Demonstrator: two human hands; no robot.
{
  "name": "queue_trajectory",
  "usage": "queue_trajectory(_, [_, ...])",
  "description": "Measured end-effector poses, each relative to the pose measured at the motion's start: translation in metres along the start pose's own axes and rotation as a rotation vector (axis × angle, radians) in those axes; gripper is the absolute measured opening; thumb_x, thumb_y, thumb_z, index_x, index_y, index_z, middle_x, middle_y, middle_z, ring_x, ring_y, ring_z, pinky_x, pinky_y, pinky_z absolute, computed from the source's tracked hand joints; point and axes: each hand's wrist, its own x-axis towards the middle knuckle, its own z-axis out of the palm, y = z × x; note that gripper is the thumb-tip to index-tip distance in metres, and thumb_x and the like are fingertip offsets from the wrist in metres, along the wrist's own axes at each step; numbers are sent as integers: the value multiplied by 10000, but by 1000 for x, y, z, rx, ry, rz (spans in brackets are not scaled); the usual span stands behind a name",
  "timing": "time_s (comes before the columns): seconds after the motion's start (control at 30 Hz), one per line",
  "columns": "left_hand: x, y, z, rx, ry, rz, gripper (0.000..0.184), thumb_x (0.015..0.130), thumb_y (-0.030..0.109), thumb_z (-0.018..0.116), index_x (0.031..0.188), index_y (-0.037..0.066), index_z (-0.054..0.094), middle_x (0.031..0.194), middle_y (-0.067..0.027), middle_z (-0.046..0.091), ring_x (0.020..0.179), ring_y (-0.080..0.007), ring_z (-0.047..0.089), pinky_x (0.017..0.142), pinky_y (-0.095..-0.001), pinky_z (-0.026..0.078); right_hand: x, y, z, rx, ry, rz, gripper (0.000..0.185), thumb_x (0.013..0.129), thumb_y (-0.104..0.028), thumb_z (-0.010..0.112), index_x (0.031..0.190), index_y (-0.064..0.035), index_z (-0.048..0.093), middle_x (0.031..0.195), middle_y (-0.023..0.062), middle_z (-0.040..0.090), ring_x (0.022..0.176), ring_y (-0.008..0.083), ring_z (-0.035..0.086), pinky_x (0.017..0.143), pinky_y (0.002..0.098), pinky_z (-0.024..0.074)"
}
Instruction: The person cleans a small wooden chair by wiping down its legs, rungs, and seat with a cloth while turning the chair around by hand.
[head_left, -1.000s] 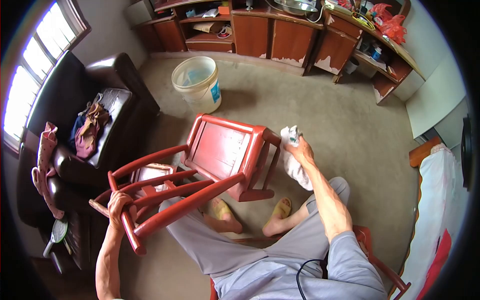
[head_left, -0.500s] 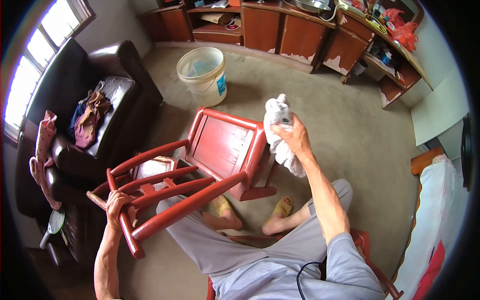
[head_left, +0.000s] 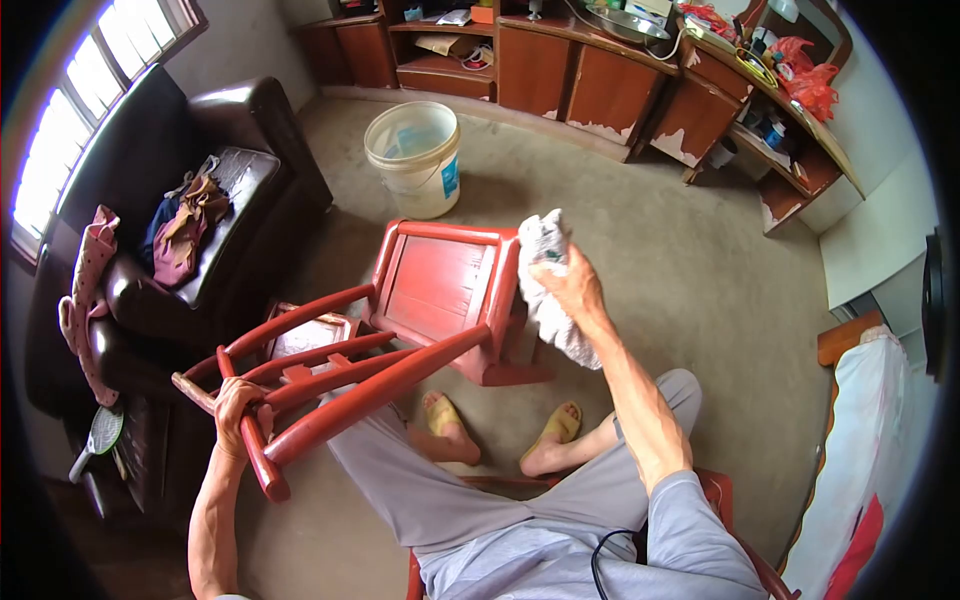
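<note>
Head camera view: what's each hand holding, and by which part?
The left hand grips the red wooden chair by its backrest's top rail; the right hand holds a bunched white cloth around its middle.

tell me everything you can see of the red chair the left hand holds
The red chair looks like glossy painted wood, with a framed, panelled seat and a barred back reaching toward the person's left. The left hand grips its end rail. A white cloth in the right hand is at the seat's edge; contact is unclear.

From my remote feed I see grey-brown floor carrying a whitish bucket, yellow sandals, dark armchair.
</note>
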Motion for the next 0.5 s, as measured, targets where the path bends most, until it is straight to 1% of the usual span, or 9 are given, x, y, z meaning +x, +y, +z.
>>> queue_trajectory(0.07, [-3, -4, 4, 2, 31, -34, 171, 844, 162, 691, 843, 46, 566, 737, -109, 613, 651, -292, 608, 664, -390, 495, -22, -27, 4, -120, -54, -78, 716, 764, -453, 839, 1313, -56, 604, 1185, 246, 685, 1092, 392, 677, 944, 464, 542])
queue_trajectory(0.1, [-3, -5, 4, -1, 31, -32, 171, 844, 162, 691, 843, 46, 566, 737, -109, 613, 651, -292, 608, 664, -390, 495, -34, -30, 8, -217, -66, -132, 723, 767, -456, 840, 1322, -63, 595, 1178, 246, 677, 1081, 396, 675, 934, 469, 547])
queue_trajectory(0.13, [-3, -6, 4, 6, 31, -51, 157, 834, 147, 687, 844, 46, 567, 731, -104, 604, 645, -286, 602, 658, -388, 489, -46, -25, 12, -258, -147, -166, 737, 780, -459, 836, 1355, -82, 572, 1165, 236, 658, 1060, 404, 671, 914, 477, 554])
queue_trajectory(0.17, [-3, -7, 5, 12, 31, -71, 144, 825, 132, 682, 845, 47, 569, 725, -100, 595, 639, -280, 595, 651, -386, 483, -62, -38, 10, -259, -238, -94, 756, 762, -444, 854, 1358, -70, 575, 1202, 210, 657, 1108, 396, 656, 968, 469, 528])
queue_trajectory(0.23, [-2, -12, 9, -8, 57, -80, 140, 815, 125, 687, 836, 47, 573, 708, -91, 577, 624, -265, 580, 625, -375, 472, -94, -45, 13, -226, -311, -42, 743, 762, -435, 857, 1355, -86, 575, 1157, 195, 648, 1078, 392, 659, 954, 468, 530])
queue_trajectory(0.3, [-1, -14, 12, -7, 91, -66, 151, 814, 133, 706, 828, 47, 582, 695, -84, 569, 608, -254, 569, 599, -365, 467, -118, -31, 22, -189, -249, -101, 726, 771, -427, 850, 1355, -96, 572, 1147, 219, 635, 1027, 414, 676, 897, 491, 553])
queue_trajectory(0.33, [0, -16, 12, -7, 102, -49, 154, 790, 101, 727, 826, 44, 588, 689, -76, 573, 589, -252, 564, 587, -359, 468, -122, -26, 24, -174, -249, -50, 716, 772, -423, 851, 1344, -93, 575, 1144, 213, 637, 1039, 406, 668, 901, 484, 549])
queue_trajectory(0.4, [1, -15, 13, -40, 91, -44, 150, 773, 72, 728, 828, 44, 591, 691, -73, 579, 584, -252, 567, 589, -360, 470, -114, -14, 26, -193, -216, -64, 715, 771, -425, 851, 1343, -96, 576, 1146, 211, 638, 1052, 405, 661, 908, 479, 546])
queue_trajectory(0.5, [14, -2, 11, -67, 57, -15, 191, 721, 20, 749, 836, 42, 598, 696, -74, 591, 583, -262, 581, 595, -370, 481, -82, -23, 21, -182, -174, -43, 737, 767, -457, 849, 1348, -96, 575, 1164, 209, 645, 1092, 401, 648, 927, 471, 540])
